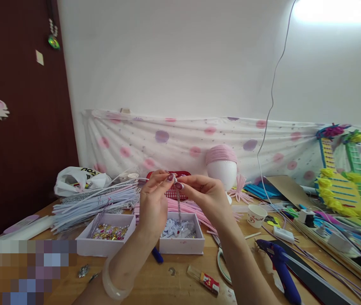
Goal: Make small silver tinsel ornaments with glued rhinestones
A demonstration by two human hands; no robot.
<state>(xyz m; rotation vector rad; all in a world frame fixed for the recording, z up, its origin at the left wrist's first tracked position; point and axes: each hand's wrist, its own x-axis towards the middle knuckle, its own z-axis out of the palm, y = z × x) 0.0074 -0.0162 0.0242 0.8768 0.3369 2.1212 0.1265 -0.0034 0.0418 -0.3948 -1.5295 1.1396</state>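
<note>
My left hand [155,199] and my right hand [207,197] meet in the middle of the view, raised above the table. Thumbs and fingers of both pinch the top of a thin silvery pipe cleaner [179,204], whose tail hangs straight down between them. Its pinched end is small and partly covered by the fingertips. Below and behind the hands stands a white box [182,245] with pale curled pieces and clear plastic in it. To its left, another white box [94,250] holds gold and pink gems. A red basket [170,193] shows partly behind my fingers.
Bundles of pale pipe cleaners [94,214] lie at the left. A purple glue gun [277,267], scissors [221,264], a red lighter [209,283] and a paper cup [256,215] lie or stand at the right. Behind is a white foam head form [221,171]; a power strip [329,243] runs along the right.
</note>
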